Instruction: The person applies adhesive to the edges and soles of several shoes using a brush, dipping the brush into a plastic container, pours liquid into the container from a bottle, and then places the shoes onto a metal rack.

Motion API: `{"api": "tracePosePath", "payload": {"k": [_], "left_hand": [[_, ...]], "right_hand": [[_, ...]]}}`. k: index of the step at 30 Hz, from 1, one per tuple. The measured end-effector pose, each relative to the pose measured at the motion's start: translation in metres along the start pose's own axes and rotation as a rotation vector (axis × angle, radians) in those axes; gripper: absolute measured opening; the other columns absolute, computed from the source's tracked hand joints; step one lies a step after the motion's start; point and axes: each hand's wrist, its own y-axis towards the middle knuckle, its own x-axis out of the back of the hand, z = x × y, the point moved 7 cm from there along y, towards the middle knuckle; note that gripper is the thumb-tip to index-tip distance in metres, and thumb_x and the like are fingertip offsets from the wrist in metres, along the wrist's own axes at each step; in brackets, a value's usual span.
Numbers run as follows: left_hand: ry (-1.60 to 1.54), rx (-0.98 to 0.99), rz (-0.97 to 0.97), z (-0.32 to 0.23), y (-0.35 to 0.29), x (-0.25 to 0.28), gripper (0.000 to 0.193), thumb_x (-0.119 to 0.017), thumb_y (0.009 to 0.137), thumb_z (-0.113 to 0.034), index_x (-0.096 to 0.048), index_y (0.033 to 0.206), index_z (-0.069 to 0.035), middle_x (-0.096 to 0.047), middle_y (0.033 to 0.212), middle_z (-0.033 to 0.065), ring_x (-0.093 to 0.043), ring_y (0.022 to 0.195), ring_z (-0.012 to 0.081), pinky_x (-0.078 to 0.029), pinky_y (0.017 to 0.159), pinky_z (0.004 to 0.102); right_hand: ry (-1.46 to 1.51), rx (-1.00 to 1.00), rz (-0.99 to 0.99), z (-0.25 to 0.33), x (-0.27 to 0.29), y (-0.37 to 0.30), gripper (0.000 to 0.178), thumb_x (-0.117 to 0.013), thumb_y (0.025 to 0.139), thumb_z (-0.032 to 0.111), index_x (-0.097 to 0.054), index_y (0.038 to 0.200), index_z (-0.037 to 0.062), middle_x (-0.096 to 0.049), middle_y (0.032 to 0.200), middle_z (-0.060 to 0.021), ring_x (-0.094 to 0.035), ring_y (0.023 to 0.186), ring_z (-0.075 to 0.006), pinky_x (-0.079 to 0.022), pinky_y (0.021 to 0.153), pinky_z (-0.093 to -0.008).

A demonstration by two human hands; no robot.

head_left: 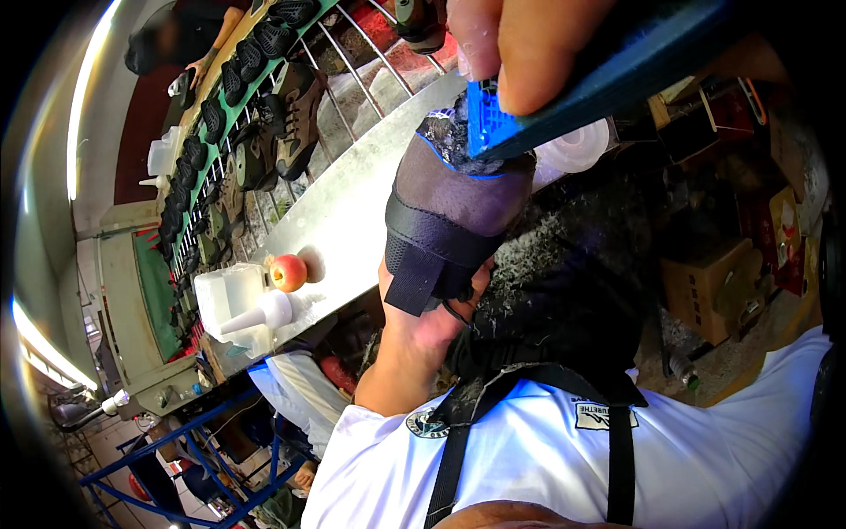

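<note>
Right in front of the metal workbench (352,207), the left hand (423,322) grips a dark mesh shoe upper (445,207) from below, holding it up. The right hand (520,44) is closed around a blue brush (529,119), pressing its bristles onto the shoe's top edge. An apple (287,272) sits beside a white squeeze bottle (256,315) on the bench.

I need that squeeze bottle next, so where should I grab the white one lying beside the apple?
Grip the white squeeze bottle around its broad body, coming from above. It lies on its side on the metal shelf, its nozzle too thin to hold, with the apple close beside.
</note>
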Motion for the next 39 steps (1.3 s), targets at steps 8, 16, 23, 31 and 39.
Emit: {"api": "tracePosePath", "payload": {"k": [8,16,23,31,39], "left_hand": [[-0.081,0.020,0.088,0.014,-0.014,0.000,0.045,-0.050,0.104,-0.036,-0.056,0.133,-0.001,-0.066,0.124,0.0220,-0.070,0.105,0.0351,-0.065,0.076,0.0450],[-0.207,0.174,0.069,0.026,-0.022,0.008,0.049,-0.062,0.094,-0.039,-0.056,0.129,-0.005,-0.055,0.115,0.0168,-0.057,0.095,0.0279,-0.059,0.070,0.0352],[-0.212,0.229,0.063,0.043,-0.023,0.005,0.041,-0.062,0.096,-0.028,-0.054,0.125,-0.001,-0.055,0.107,0.0170,-0.057,0.085,0.0226,-0.057,0.064,0.0288],[-0.345,0.361,-0.032,0.058,-0.024,0.012,0.032,-0.058,0.101,-0.025,-0.056,0.124,-0.002,-0.059,0.100,0.0127,-0.058,0.077,0.0185,-0.055,0.055,0.0249],[-0.435,0.483,0.082,0.068,-0.021,-0.004,0.043,-0.055,0.103,-0.024,-0.050,0.140,-0.002,-0.058,0.101,0.0139,-0.059,0.080,0.0197,-0.058,0.056,0.0245]], "right_hand": [[-0.004,0.033,-0.022,0.003,-0.001,0.000,0.026,-0.075,0.089,0.009,-0.070,0.110,-0.0040,-0.070,0.109,-0.0261,-0.073,0.096,-0.0330,-0.057,0.087,-0.0375],[-0.013,0.062,-0.046,0.011,-0.005,-0.002,0.025,-0.076,0.087,0.007,-0.071,0.109,-0.0052,-0.070,0.110,-0.0271,-0.073,0.097,-0.0332,-0.057,0.089,-0.0372],[0.011,0.099,-0.071,0.020,-0.004,-0.006,0.025,-0.077,0.086,0.006,-0.073,0.108,-0.0062,-0.070,0.111,-0.0280,-0.073,0.098,-0.0334,-0.057,0.090,-0.0369],[0.021,0.150,-0.118,0.031,-0.002,-0.020,0.025,-0.078,0.085,0.004,-0.074,0.107,-0.0074,-0.070,0.113,-0.0290,-0.073,0.099,-0.0337,-0.056,0.091,-0.0366],[0.021,0.177,-0.192,0.030,-0.004,-0.026,0.025,-0.080,0.084,0.002,-0.075,0.105,-0.0086,-0.070,0.114,-0.0300,-0.073,0.101,-0.0340,-0.056,0.092,-0.0363]]}}
